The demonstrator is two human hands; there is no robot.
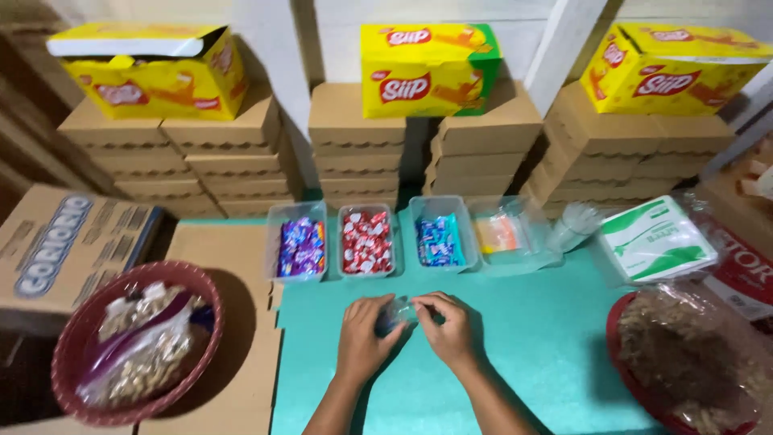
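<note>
where both hands meet, a small clear bag (398,312) sits pinched between their fingers (427,304).

Clear glossy plastic tubs (366,213); matt brown cardboard boxes (358,153); smooth matt teal mat (531,322); crinkled shiny candy wrappers (367,242); glossy yellow printed cartons (427,68).
</note>
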